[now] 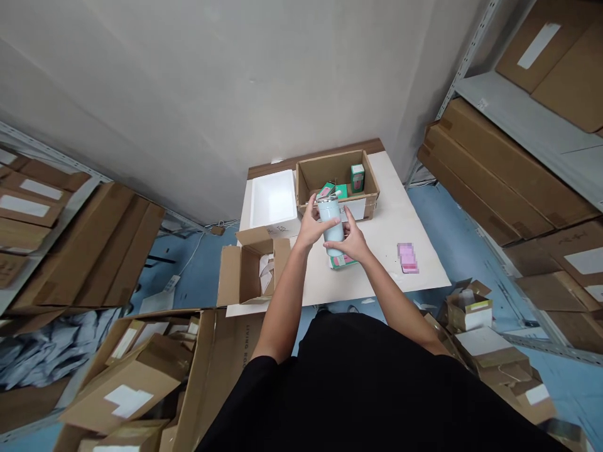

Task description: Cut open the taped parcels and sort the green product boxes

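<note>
Above the white table (405,226) I hold a pale blue tumbler (331,225) upright between both hands. My left hand (311,227) grips its left side near the top. My right hand (352,242) wraps round its lower right side. Under the hands a green and pink carton (343,261) lies on the table. Behind them stands an open cardboard box (337,182) holding several green and pink cartons (357,177).
A white foam box (273,199) sits at the table's back left. An open brown box (249,271) stands at the front left corner. A pink blurred item (407,258) lies at the right. Cardboard boxes fill the shelves on both sides and the blue floor (471,245).
</note>
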The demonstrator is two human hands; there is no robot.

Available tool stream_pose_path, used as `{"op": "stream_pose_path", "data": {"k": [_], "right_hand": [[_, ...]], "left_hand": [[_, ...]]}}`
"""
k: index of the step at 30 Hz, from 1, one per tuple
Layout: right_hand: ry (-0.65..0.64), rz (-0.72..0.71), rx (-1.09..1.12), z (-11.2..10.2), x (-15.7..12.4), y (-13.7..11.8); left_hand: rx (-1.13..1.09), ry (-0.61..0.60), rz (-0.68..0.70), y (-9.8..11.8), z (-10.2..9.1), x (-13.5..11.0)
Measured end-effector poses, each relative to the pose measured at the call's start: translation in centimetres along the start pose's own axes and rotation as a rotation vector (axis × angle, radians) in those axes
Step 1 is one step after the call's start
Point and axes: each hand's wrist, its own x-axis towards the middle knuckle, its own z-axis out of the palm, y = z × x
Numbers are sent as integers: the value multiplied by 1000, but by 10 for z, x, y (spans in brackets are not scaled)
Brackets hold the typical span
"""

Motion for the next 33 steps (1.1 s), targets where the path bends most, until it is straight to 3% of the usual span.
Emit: {"op": "stream_pose_path", "data": {"k": [5,9,14,18,23,26,30,33], "right_hand": [[-80,12,162,5,7,3],[21,3,79,8,11,5],[-81,10,118,13,12,4],[30,-13,34,17,13,2],[-62,30,88,18,15,8],[-66,47,73,8,19,12],[-29,-23,-31,-24,41,7],[-130,-94,-62,-43,65,3]], "left_hand": [[-87,-45,-47,-2,-6,6],[-73,-19,-7,-4,-9,9],[-151,-82,-60,-14,-16,14],[-153,-90,-42,-22,-17,14],[-182,-91,-76,-26,-19,10],[-148,-81,-82,-31,-24,8],[-114,-77,-124,-47,-26,7],[-118,-130,-156,-66,-17,6]]}}
